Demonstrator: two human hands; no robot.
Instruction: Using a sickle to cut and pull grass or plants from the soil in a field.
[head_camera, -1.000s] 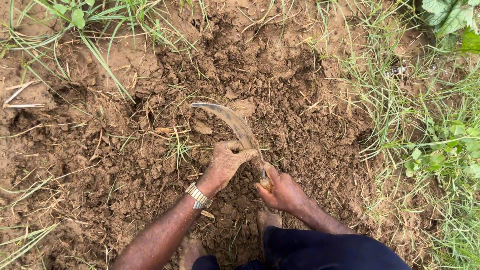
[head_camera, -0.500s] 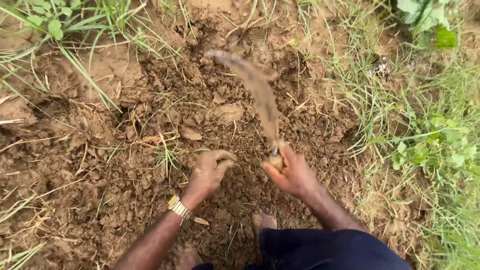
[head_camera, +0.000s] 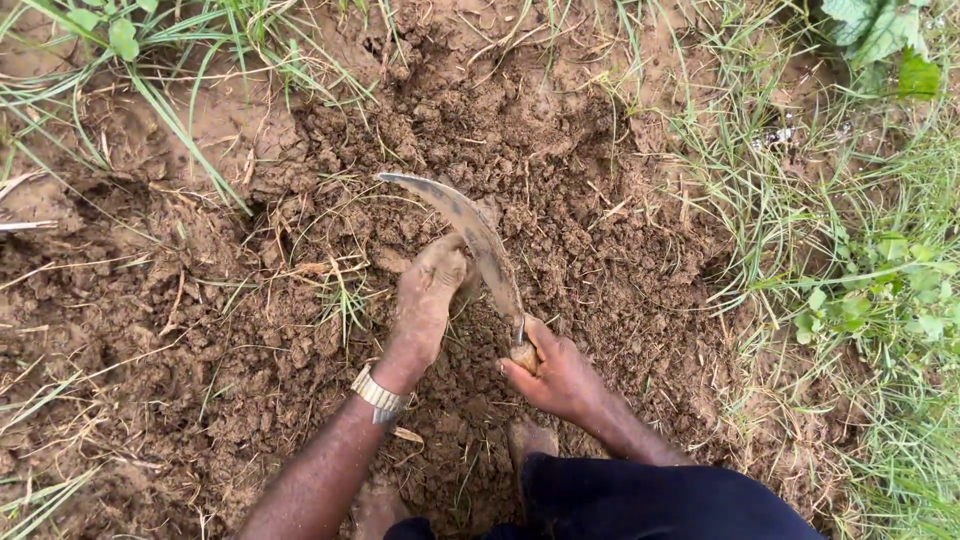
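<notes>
My right hand (head_camera: 556, 375) grips the wooden handle of a curved, mud-smeared sickle (head_camera: 460, 227), whose blade arcs up and to the left over loose brown soil (head_camera: 560, 230). My left hand (head_camera: 428, 292), caked in dirt, reaches forward with its fingers pressed into the soil just left of the blade. A metal watch (head_camera: 379, 394) sits on my left wrist. Whether the left hand holds anything is hidden by its own fingers. My bare toes (head_camera: 528, 440) show below the hands, above dark blue clothing (head_camera: 650, 500).
Broken, clumpy earth fills the middle of the view. A small grass tuft (head_camera: 345, 295) stands left of my left hand. Long green grass (head_camera: 190, 110) lines the upper left, and grass and leafy weeds (head_camera: 860, 250) run down the right side.
The sickle swung up with its blade pointing away, then came back down to lie curved over the soil. My left hand moved forward beside the blade.
</notes>
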